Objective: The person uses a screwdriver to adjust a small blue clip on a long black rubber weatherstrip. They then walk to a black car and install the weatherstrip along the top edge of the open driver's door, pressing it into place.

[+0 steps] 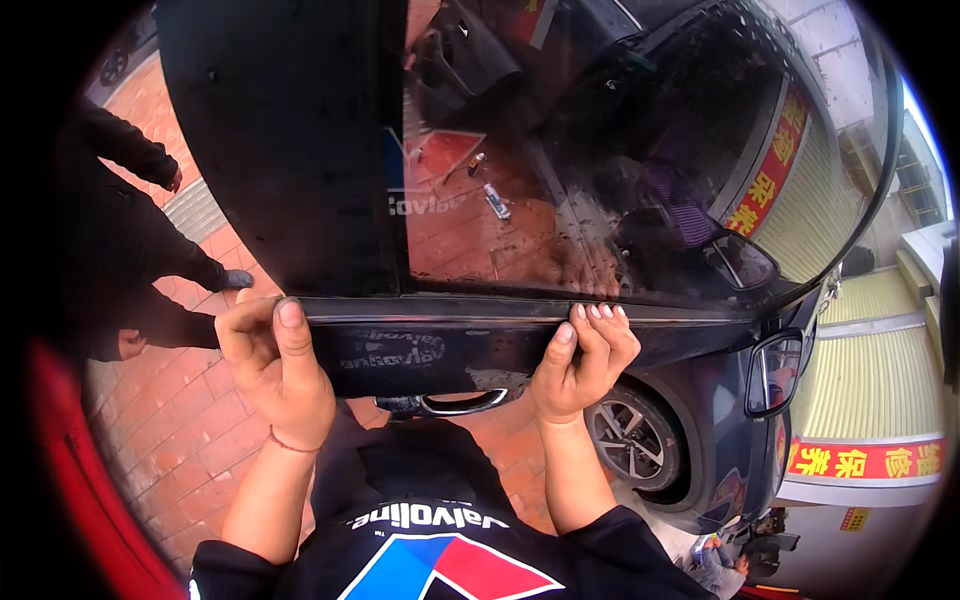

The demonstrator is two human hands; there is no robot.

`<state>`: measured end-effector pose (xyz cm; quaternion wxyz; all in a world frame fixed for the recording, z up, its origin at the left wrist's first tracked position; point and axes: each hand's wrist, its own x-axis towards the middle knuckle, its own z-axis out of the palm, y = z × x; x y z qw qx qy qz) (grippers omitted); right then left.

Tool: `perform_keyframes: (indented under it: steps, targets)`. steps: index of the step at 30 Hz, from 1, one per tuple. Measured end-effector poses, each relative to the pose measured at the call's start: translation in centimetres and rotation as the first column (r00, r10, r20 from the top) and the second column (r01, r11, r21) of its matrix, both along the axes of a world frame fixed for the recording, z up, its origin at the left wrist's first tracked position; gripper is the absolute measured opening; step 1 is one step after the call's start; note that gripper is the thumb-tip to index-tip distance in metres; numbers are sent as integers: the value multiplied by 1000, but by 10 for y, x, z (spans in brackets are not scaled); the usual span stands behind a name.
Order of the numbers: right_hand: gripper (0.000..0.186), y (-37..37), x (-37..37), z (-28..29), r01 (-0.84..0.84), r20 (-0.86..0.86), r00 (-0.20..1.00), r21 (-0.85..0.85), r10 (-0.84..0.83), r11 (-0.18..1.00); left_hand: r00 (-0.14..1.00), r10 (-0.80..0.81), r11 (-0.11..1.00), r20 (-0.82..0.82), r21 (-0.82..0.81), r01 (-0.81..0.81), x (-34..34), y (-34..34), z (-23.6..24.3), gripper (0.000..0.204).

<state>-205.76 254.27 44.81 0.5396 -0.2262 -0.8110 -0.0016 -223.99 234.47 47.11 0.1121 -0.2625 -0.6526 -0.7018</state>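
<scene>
A dark car door (pixel 480 350) stands in front of me, its window glass (pixel 470 235) wet with drops and full of reflections. Along the bottom of the glass runs a long, dark window trim strip (pixel 450 311). My left hand (pixel 285 375) is closed on the strip's left end, thumb on top and fingers curled beneath. Farther right, my right hand (pixel 583 365) pinches the same strip, fingertips up by the glass and thumb lower. Whether the strip is loose from the door, I cannot tell. Below it, between my arms, is the door handle (pixel 465 402).
A side mirror (pixel 775 373) and front wheel (pixel 635 437) are at right. People in dark clothes (pixel 160 250) stand on the red paving (pixel 170 420) at left. Something red (pixel 80 480) edges the lower left. Another person (pixel 722 570) is at lower right, near a shutter (pixel 870 380).
</scene>
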Motion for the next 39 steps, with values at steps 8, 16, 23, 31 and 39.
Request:
perform_keyframes:
  steps: [8,16,23,31,39]
  targets:
    - [11,22,34,24,-340,-127,938,-144,323,929,993,-25,1000,114,19,23,3,0,-9,18]
    - [35,21,-11,85,-873,-354,466,-332,811,357,986,-18,999,169,-46,26,2,-9,-5,21]
    - [38,11,0,100,-890,-449,442,-326,776,318,999,15,999,43,-36,-13,2,-9,-12,19]
    - [37,44,24,83,-757,-370,626,-500,686,421,999,46,994,4,-98,-45,-13,-21,-17,20]
    - [42,92,72,46,-738,-554,665,-588,501,331,991,-1,986,135,-166,23,0,-7,-6,18]
